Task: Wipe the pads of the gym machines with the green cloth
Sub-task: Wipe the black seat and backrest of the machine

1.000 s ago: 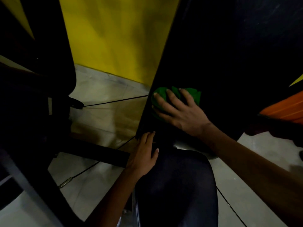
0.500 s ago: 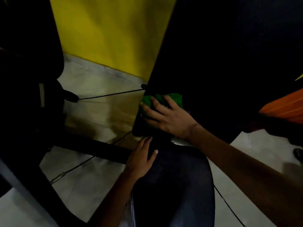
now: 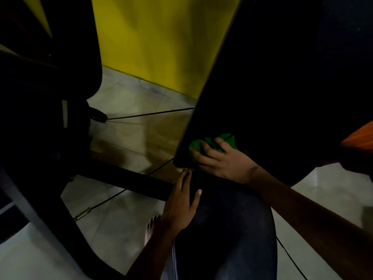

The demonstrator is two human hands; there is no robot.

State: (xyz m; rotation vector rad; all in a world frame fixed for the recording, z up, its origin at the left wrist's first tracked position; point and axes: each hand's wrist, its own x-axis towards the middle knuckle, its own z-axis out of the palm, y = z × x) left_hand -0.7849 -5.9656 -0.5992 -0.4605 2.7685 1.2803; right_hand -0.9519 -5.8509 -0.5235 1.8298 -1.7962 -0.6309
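Note:
A tall black back pad (image 3: 272, 87) slopes up from the centre to the top right. Near its lower left corner my right hand (image 3: 220, 160) presses the green cloth (image 3: 214, 143) flat against it, fingers spread over the cloth. Only the cloth's upper edge shows past my fingers. Below it lies the dark seat pad (image 3: 228, 235). My left hand (image 3: 181, 205) rests open on the seat pad's left front edge, fingers straight and pointing up toward the back pad.
A yellow wall (image 3: 157, 41) stands behind. Another black machine with a dark frame bar (image 3: 125, 178) fills the left side. Thin cables (image 3: 149, 113) cross the pale tiled floor (image 3: 113, 229). An orange surface (image 3: 359, 136) shows at the right edge. A bare foot (image 3: 151, 229) is by the seat.
My right hand has slid the green cloth down the back pad toward its lower left corner. My left hand has stayed on the seat pad's edge.

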